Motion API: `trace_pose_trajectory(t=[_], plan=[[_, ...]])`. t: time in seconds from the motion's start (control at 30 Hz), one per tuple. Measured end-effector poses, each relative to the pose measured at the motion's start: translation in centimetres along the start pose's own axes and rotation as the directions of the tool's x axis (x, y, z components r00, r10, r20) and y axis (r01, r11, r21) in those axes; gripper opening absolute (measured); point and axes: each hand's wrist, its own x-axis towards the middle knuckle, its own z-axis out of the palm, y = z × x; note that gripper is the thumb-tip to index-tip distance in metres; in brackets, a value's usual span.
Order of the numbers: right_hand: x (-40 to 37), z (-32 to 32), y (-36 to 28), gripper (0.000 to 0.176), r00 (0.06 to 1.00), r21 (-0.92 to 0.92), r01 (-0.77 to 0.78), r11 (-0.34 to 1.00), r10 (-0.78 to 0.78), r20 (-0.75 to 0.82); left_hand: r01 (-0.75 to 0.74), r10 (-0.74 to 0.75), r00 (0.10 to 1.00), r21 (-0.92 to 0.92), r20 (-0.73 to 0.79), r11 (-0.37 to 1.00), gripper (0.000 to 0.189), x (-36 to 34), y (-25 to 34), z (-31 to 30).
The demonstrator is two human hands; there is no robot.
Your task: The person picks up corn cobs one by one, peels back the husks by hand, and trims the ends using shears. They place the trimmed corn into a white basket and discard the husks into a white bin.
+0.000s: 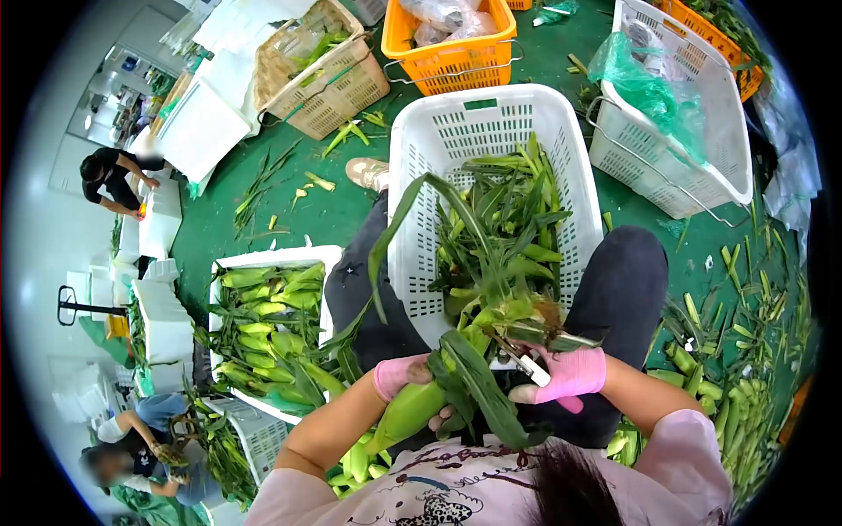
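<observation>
My left hand [405, 379], in a pink glove with bare fingertips, is closed around a green-husked ear of corn [409, 414]. Long leaves hang from the ear across my lap. Just to the right, my right hand [561, 375], also gloved in pink, grips a white-handled cutting tool [532, 368]. Its metal end points up and left against the corn's leafy end, where brown silk [548, 317] shows; leaves partly hide the blade. Between my knees stands a white plastic crate [408, 188] holding a heap of corn leaves and husks [500, 219].
At left, a white foam box [329, 257] holds rows of husked-on corn. More ears and scraps [741, 412] lie on the green floor at right. Orange [452, 61], beige [338, 92] and white crates [653, 167] stand ahead. Two people [110, 180] work at the left.
</observation>
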Motion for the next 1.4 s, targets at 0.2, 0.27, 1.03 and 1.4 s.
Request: trace_pose_trajectory(t=[0.2,0.27,1.03,1.4], plan=[[-0.9,2.6,-0.4,0.031,0.966,0.647,-0.204,0.735,0.257,0.012,-0.011,0.024,0.985,-0.075,0.168,0.997,0.091,-1.6,-0.8,-2.8],[-1.6,1.0,-2.6,0.036,0.935,0.698,-0.321,0.639,0.330,0.128,-0.019,0.047,0.969,-0.115,0.241,0.993,0.094,-1.9,-0.9,-3.0],[-3.0,6.6,-0.7,0.072,0.953,0.824,-0.240,0.514,0.285,0.100,-0.910,0.956,0.009,0.395,-0.292,0.129,0.031,2.8,6.5,3.1],[6.2,7.7,-1.0,0.066,0.852,0.158,-0.021,0.987,0.100,-0.514,-0.959,0.972,-0.200,0.231,-0.127,-0.167,0.060,5.4,3.5,1.9]])
